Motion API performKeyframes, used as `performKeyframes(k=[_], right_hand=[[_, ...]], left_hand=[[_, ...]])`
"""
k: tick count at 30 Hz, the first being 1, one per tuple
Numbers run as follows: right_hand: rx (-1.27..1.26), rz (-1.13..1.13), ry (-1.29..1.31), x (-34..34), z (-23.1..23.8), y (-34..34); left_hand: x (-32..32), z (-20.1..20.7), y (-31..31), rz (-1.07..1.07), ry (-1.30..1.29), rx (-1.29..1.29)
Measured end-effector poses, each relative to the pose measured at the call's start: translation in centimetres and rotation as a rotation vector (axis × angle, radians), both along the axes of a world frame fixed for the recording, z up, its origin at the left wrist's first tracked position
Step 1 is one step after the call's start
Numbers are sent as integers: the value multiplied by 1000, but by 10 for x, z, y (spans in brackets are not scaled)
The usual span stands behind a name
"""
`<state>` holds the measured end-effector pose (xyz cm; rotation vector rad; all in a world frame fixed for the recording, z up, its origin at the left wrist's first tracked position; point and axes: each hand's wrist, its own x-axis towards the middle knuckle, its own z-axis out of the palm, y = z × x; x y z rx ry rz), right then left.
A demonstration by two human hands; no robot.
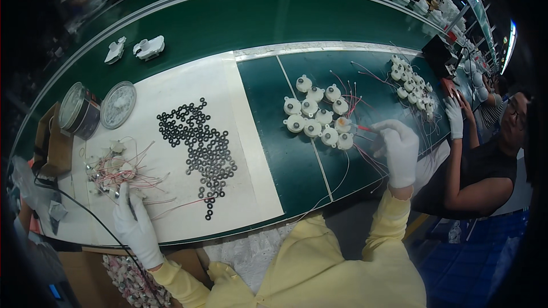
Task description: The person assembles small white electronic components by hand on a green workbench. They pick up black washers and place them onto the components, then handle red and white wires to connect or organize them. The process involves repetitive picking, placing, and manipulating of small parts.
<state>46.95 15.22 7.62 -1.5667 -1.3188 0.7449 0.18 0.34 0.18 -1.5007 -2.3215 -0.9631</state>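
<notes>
My left hand (136,222), in a white glove, reaches with fingers stretched out and apart to a tangled pile of small white-and-metal motor-like parts (117,168) with red and white wires. Its fingertips touch the near edge of that pile. In its white glove, my right hand (398,151) pinches a thin red stick-like thing (363,128). The far end of that thing meets a round white housing (343,125) with an orange-brown patch. Several similar round white housings (311,108) with dark centres and trailing wires stand grouped to the left of it on the green mat.
Many black rings (211,154) lie spread on the white board (251,177). A tub (80,108), its lid (118,104) and a cardboard box (54,142) stand at left. More wired housings (412,86) sit at right, near a co-worker's gloved hand (454,117). Two white pieces lie on the belt behind.
</notes>
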Motion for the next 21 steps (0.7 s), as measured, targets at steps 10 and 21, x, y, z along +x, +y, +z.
performKeyframes(k=[10,21], right_hand=[[46,-39,70,7,2,0],[3,-40,63,7,1,0]], left_hand=[[-1,-2,-1,-2,16,-1],[-2,-2,-2,-12,-10,-9]])
